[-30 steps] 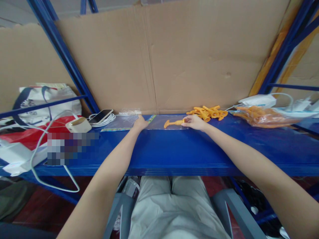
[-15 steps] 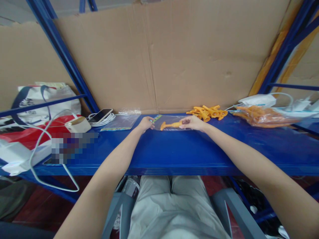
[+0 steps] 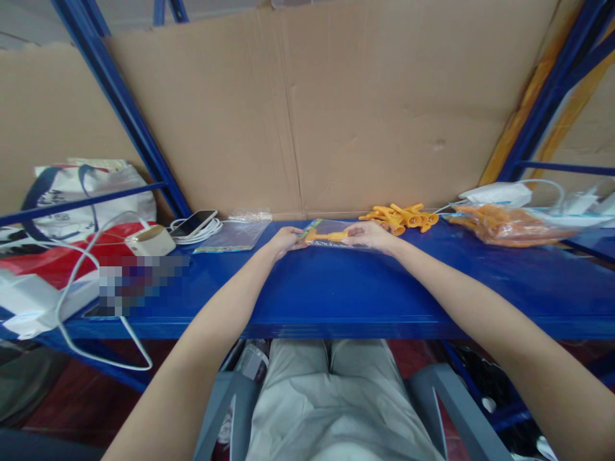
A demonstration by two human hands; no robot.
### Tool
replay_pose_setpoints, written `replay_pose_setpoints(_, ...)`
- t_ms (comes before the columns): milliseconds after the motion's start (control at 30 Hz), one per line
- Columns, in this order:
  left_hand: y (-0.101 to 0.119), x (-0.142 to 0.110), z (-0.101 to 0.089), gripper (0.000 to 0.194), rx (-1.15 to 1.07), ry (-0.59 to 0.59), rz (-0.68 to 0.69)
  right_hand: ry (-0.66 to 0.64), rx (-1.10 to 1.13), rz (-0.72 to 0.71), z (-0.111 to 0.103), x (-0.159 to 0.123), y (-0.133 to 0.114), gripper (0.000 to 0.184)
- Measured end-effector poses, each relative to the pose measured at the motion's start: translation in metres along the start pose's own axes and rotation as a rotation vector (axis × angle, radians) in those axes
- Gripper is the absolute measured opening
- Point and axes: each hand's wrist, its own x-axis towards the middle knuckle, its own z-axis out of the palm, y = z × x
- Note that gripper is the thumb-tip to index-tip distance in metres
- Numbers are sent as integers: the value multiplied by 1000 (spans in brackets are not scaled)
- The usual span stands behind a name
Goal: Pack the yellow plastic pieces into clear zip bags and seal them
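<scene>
My left hand (image 3: 287, 241) pinches the colored-edged mouth of a clear plastic bag (image 3: 331, 225) at the back of the blue shelf. An orange plastic piece (image 3: 336, 236), long and narrow with a wider left end, lies across the bag. My right hand (image 3: 369, 235) grips its right end, with the fingers closed round it. The piece's left end is at the bag's mouth, beside my left fingers; whether it is inside cannot be made out. Right behind my right hand is a pile of similar orange pieces (image 3: 401, 219), some with flared, hollow ends.
Flat clear bags (image 3: 233, 234) lie to the left, next to a phone (image 3: 195, 223) on a coiled white cable. A filled bag of orange pieces (image 3: 500, 224) sits at the right. A cardboard sheet (image 3: 307, 115) walls the back. Cables and a white power bank (image 3: 151, 242) are farther left.
The orange piece has shifted slightly left, its wider end now at my left fingers. The bag's mouth edge has lifted and turned. My right hand has moved a little left.
</scene>
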Motion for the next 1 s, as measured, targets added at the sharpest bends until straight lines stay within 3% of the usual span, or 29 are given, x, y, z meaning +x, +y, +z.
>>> replay_pose_setpoints(300, 0, -1, 2, 44, -39, -34, -22, -20, 40, -83, 5, 5, 10, 25)
replay_pose_setpoints(633, 2, -4, -4, 25, 18, -144, 15, -223, 182, 26, 3, -8, -6, 23)
replay_pose_setpoints(867, -3, 2, -8, 39, 58, -221, 29, -301, 238, 44, 3, -11, -11, 25)
replay_pose_setpoints(1000, -1, 4, -10, 39, 24, -143, 26, -210, 204, 62, 1, -7, -9, 21)
